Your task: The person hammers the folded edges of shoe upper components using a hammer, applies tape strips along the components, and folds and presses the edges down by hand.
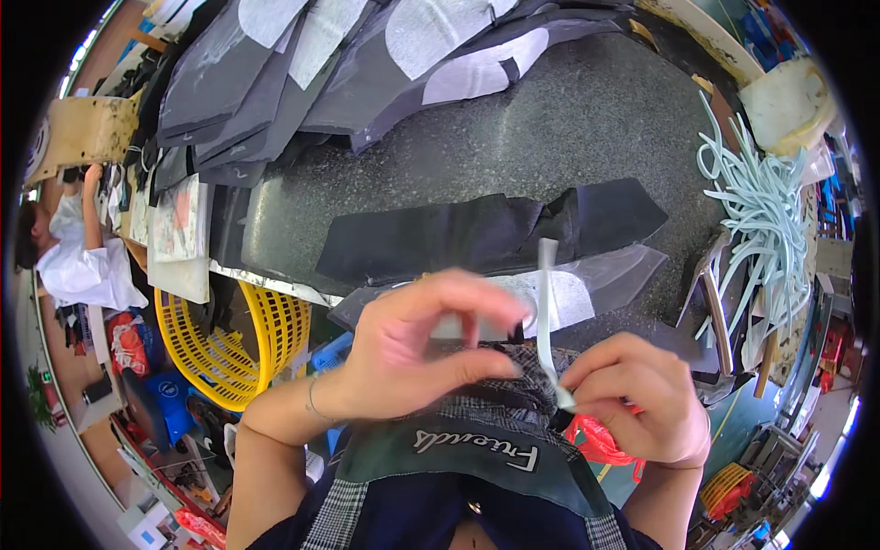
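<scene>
My right hand [632, 394] is closed in a pinch on the lower end of a narrow pale strip [544, 312], which stands up in front of my apron and bends slightly. My left hand [412, 339] is raised to the left of the strip, a little blurred, its thumb and forefinger apart and curved with nothing visible between them. Just beyond both hands, a dark fabric piece [412, 240] lies creased on the speckled dark table [568, 119]. Nearer to me, partly hidden by my left hand, is a grey piece with a white patch [573, 301].
Overlapping grey fabric pieces with white patches [348, 92] cover the far left of the table. A tangled heap of pale strips [765, 220] lies at the right edge. A yellow plastic basket [220, 357] stands at the left, and another person [87, 261] sits farther left.
</scene>
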`<state>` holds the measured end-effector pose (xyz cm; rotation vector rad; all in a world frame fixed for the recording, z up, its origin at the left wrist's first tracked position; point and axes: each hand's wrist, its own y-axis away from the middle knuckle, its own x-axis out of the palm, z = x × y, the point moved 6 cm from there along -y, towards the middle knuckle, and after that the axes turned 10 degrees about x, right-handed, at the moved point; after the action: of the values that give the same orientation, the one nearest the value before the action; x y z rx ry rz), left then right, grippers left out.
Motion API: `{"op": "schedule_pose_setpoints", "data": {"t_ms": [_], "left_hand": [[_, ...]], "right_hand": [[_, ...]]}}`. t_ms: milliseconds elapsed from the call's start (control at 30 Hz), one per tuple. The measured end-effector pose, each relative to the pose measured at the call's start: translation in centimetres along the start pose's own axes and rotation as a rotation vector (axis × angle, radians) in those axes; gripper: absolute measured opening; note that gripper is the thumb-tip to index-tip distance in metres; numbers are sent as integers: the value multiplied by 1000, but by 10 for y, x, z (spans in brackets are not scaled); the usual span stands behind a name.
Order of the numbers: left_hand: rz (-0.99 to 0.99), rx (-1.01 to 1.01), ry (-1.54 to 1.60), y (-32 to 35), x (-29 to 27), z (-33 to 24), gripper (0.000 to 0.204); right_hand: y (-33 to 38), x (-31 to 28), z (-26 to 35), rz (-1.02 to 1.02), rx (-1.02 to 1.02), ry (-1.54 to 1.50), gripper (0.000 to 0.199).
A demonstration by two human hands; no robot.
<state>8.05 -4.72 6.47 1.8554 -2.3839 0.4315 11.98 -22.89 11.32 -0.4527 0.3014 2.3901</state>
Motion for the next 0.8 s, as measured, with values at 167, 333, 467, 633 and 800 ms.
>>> {"op": "schedule_pose_setpoints", "data": {"t_ms": [167, 333, 467, 633, 800], "left_hand": [[360, 71, -485, -10, 43, -1, 67], [227, -12, -503, 13, 4, -36, 21], [-225, -462, -192, 47, -27, -13, 25], [-230, 71, -769, 32, -24, -22, 30], [-306, -189, -610, 30, -34, 17, 53]], "right_hand": [[-7, -8, 18, -71, -165, -14, 18], [16, -46, 7, -303, 51, 144, 17], [10, -47, -36, -462, 274, 15, 19], [-16, -48, -59, -508, 269, 100, 11], [-25, -44, -76, -450, 391, 167, 11]]}}
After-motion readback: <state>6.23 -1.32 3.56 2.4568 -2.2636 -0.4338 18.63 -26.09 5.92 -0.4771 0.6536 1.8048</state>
